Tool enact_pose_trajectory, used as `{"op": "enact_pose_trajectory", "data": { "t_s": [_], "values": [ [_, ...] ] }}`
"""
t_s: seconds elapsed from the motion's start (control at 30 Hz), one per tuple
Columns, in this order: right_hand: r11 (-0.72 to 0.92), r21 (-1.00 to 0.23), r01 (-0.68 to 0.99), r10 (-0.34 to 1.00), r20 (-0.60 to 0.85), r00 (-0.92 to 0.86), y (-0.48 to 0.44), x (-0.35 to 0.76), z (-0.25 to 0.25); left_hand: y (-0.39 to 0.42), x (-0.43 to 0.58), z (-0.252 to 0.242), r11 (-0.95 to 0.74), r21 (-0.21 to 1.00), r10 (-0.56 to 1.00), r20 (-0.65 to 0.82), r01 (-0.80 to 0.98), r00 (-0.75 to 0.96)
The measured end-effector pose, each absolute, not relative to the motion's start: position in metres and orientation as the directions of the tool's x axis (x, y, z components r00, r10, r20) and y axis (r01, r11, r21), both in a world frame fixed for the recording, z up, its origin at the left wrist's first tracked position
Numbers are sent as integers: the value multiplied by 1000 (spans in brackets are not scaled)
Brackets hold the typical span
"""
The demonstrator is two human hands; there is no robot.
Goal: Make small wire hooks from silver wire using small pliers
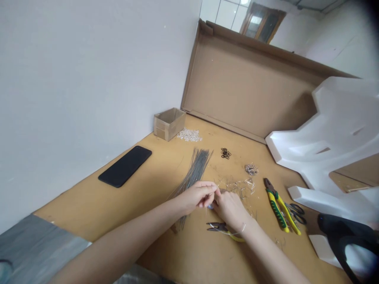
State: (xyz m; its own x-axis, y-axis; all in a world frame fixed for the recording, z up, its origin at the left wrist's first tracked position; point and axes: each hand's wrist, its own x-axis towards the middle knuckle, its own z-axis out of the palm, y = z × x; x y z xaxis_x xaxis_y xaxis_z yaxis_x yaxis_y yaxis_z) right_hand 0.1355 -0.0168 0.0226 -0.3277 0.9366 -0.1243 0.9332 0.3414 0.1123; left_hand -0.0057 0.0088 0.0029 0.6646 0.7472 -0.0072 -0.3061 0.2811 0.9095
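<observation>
The tan counter [154, 193] fills the middle of the frame. At left centre lies a black phone [125, 166]. Above it, near the wall, stands a small cardboard box [169, 123] with a heap of clear beads [189, 135] just beside it. A bundle of grey wires [196, 167] fans out in the centre. To its right lie black rings [225, 153], a clump of metal clasps [251, 169] and clear scraps [241, 185]. Yellow-green pliers [278, 207] lie at right, touching dark scissors [297, 212]. Small pliers [219, 227] lie at lower centre. White foam blocks [331, 134] rest at the right edge.

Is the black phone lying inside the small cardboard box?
No, the flat black phone lies on the tan tabletop, apart from the small open cardboard box.
</observation>
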Motion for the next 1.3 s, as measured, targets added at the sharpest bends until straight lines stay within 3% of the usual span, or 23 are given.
{"op": "enact_pose_trajectory", "data": {
  "t_s": [0.2,0.3,0.37,0.43,0.5,0.57,0.67,0.77,1.0,1.3],
  "values": [
    [330,68,942,938,-137,-318,-17,135,26,7,-7,5,289,904,744,-4,-316,668],
    [317,-55,947,943,-86,-321,-19,140,23,7,-8,6,290,905,743,-9,-310,669],
    [302,-253,919,948,-21,-318,-19,146,17,7,-8,6,294,907,740,-16,-302,673],
    [234,-535,812,966,37,-255,-20,152,8,6,-7,7,301,906,734,-19,-299,679],
    [65,-833,549,993,2,-114,-22,157,0,4,-6,7,309,904,724,-21,-296,689],
    [-129,-984,126,990,-135,-39,-25,161,-6,2,-4,6,315,908,711,-34,-275,703],
    [-288,-866,-409,957,-274,-93,-29,164,-10,-3,1,3,316,927,688,-75,-205,722],
    [-365,-713,-598,924,-358,-138,-30,165,-10,-7,6,0,314,939,670,-113,-142,734],
    [-432,-625,-650,888,-421,-185,-32,164,-7,-9,10,-2,326,939,675,-149,-111,722],
    [-422,-646,-636,902,-371,-222,-33,161,-9,-7,10,-5,320,937,687,-127,-141,716]
  ]
}}
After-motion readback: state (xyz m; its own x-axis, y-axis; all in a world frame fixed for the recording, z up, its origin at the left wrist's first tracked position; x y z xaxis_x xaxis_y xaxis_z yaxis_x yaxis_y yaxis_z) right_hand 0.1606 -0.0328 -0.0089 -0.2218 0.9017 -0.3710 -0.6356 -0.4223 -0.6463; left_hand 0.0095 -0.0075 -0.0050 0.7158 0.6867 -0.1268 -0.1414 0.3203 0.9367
